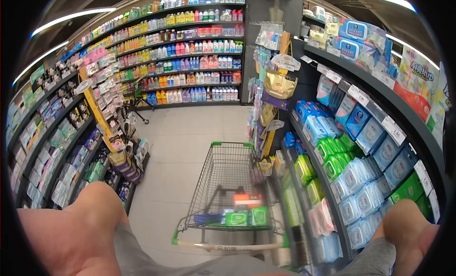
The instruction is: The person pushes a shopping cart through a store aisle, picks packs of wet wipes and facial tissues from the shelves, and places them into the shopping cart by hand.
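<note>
**A:** What's your grip doing? I see your bent left arm (71,233) and right arm (413,228), but both hands are out of frame (so I honestly can't tell).

**B:** Looks like you're standing at the cart (230,144), its handle (228,248) untouched, green packs (236,219) and an orange box (248,200) inside. Steering it calls for both hands there, clear of the blue packs (357,178) stacked on your right. Bottles (192,94) are way back.

Supporting on tiled floor (161,171): one wire cart (230,248). Carrying in cart: two green packs (236,219), one orange-and-white pack (247,201), one dark-blue item (208,218). Holding on right-hand shelves (345,239): pale-blue packs (357,174), bright-green packs (332,166).
</note>
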`<state>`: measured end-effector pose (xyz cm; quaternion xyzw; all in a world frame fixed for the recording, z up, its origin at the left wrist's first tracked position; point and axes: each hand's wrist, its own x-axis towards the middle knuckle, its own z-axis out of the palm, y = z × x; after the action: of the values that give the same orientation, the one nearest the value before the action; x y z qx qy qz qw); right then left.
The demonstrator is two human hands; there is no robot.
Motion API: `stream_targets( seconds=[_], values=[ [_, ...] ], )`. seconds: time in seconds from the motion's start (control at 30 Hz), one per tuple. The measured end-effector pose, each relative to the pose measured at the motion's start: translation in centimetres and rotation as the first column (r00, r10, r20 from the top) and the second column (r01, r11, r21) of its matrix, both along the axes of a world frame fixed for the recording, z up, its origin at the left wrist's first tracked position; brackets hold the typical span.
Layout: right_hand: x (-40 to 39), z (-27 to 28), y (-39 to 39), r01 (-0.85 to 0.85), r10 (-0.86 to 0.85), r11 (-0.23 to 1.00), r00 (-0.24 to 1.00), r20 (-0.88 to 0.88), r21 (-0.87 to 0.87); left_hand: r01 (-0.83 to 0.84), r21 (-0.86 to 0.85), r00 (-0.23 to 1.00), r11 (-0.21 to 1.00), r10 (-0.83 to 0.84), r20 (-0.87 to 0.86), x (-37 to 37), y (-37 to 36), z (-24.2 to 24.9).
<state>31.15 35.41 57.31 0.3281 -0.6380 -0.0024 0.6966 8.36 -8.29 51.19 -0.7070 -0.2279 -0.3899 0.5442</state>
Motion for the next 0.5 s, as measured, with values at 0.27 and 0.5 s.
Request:
stream_targets(
  seconds=[0.27, 0.5],
  values=[
    [-0.2, 0.5, -0.4, 0.019, -0.02, 0.998, 1.0, 0.008, 0.066, -0.032, 0.024, 0.999, 0.999, 0.032, 0.009, 0.4, -3.4, -1.4],
    [-0.5, 0.6, -0.6, 0.038, -0.041, 0.993, 0.999, 0.022, 0.109, -0.056, 0.029, 0.998, 0.998, 0.056, 0.026, 1.8, -1.8, -0.8]
  ],
)
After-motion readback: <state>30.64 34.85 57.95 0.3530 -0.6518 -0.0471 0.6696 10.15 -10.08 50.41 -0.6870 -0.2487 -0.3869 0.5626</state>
